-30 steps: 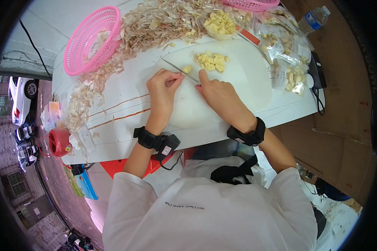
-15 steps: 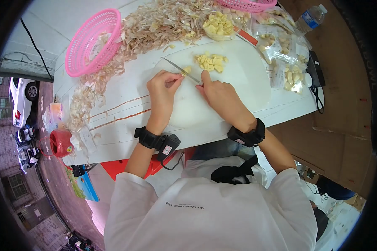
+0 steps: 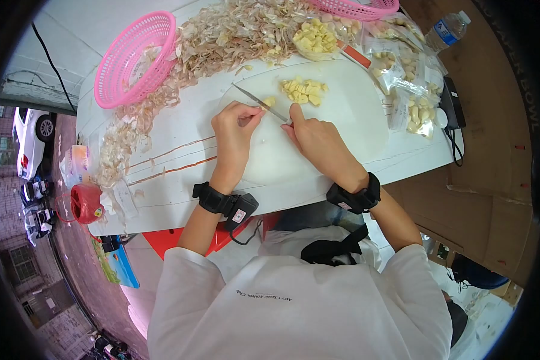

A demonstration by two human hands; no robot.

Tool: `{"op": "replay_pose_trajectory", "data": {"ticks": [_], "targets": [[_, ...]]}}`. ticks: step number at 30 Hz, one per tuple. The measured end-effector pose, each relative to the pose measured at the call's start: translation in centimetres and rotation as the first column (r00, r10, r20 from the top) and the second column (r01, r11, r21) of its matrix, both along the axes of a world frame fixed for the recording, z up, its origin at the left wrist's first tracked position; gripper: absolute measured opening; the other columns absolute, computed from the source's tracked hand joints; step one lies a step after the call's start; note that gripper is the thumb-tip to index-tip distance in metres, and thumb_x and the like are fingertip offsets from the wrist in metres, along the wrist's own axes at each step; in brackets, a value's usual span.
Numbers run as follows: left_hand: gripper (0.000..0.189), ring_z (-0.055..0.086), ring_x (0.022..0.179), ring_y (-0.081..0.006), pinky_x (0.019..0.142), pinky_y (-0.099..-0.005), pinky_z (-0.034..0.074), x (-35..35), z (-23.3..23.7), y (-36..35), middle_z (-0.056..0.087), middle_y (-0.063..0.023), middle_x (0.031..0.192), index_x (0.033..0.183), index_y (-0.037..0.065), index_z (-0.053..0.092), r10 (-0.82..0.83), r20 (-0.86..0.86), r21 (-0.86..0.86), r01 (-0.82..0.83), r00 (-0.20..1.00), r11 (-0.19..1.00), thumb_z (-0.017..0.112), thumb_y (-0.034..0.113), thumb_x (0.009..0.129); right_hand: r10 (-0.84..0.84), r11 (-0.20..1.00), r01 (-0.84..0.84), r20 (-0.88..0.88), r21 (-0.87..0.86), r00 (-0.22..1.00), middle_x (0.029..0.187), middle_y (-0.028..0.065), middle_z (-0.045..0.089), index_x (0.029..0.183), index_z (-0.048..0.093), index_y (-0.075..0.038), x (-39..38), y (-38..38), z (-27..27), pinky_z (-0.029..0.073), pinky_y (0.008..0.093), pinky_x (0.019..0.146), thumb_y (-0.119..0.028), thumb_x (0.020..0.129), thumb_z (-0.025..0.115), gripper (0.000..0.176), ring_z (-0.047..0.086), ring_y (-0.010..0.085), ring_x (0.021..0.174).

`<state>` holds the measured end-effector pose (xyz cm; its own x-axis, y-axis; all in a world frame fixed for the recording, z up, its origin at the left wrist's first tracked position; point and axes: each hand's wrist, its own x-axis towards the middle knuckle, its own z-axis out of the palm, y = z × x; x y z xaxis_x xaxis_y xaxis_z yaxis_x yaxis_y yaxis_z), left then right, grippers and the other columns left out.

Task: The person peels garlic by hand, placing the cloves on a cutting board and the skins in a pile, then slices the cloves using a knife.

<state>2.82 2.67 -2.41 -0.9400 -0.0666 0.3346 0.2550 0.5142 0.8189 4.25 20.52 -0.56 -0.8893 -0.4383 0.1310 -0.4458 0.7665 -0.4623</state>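
Observation:
My right hand [image 3: 321, 144] is wrapped round the handle of a knife [image 3: 257, 101], whose thin blade points up and to the left over a white cutting board [image 3: 354, 135]. Beside the blade, my left hand [image 3: 235, 129] has thumb and fingers pinched on a garlic clove, mostly covered by the fingertips. A cut garlic piece [image 3: 269, 101] lies just across the blade. Further back on the board is a pile of garlic slices [image 3: 304, 91]. Behind it stands a clear bowl of peeled garlic [image 3: 315, 37].
Garlic skins [image 3: 234, 36] are heaped along the table's far side. A pink basket [image 3: 105, 78] stands at left, another pink basket [image 3: 366, 9] at the back. Bags of garlic [image 3: 420, 111], a black device [image 3: 453, 102] and a water bottle [image 3: 449, 31] are at right. A red container [image 3: 86, 204] sits front left.
Both hands and the knife hold nearly the same position, with only a tiny shift of the knife blade. The whole view has moved slightly.

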Motion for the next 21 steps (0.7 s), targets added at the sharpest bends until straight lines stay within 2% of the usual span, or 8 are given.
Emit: {"op": "replay_pose_trajectory", "data": {"ticks": [1,3,13,21], "targets": [[0.007,0.065,0.064,-0.0203,0.062,-0.0273,0.051,-0.01,-0.05,-0.03,0.066,-0.0122,0.074,0.079,-0.004,0.069,0.0,0.001,0.0,0.0,1.0,1.0,0.073,-0.002,0.074,0.002,1.0,-0.002,0.0,0.0,1.0,0.063,0.018,0.062,0.097,0.042,0.0,0.0,-0.01,0.04,0.049,0.0432,0.049,-0.024,0.096,0.05,0.025,0.063,0.0352,0.058],[0.006,0.061,0.064,-0.0124,0.061,-0.024,0.049,-0.02,-0.19,-0.07,0.067,-0.0086,0.075,0.079,-0.004,0.069,0.001,-0.001,-0.006,-0.001,1.0,1.0,0.074,-0.002,0.075,0.0,1.0,0.0,0.003,-0.001,1.0,0.062,0.0179,0.062,0.097,0.042,0.0,0.03,-0.04,0.13,0.049,0.0433,0.05,-0.024,0.096,0.05,0.025,0.063,0.0353,0.058],[0.007,0.061,0.065,-0.0128,0.062,-0.0244,0.05,0.08,0.1,0.01,0.067,-0.0091,0.077,0.08,-0.004,0.069,0.004,0.018,0.006,-0.004,1.0,1.0,0.074,-0.002,0.075,0.0,0.995,0.002,-0.018,0.102,1.0,0.062,0.0177,0.062,0.097,0.042,0.0,-0.04,-0.3,0.12,0.05,0.0427,0.05,-0.024,0.095,0.051,0.026,0.064,0.0344,0.058],[0.007,0.06,0.064,-0.0129,0.061,-0.0244,0.049,0.13,0.27,0.05,0.067,-0.0093,0.076,0.08,-0.004,0.069,0.002,0.015,0.0,-0.002,1.0,1.0,0.073,-0.002,0.075,-0.003,1.0,0.001,0.044,0.025,0.999,0.063,0.0186,0.062,0.097,0.042,0.0,0.0,-0.09,0.37,0.049,0.0436,0.051,-0.024,0.095,0.05,0.026,0.064,0.0357,0.06]]}}
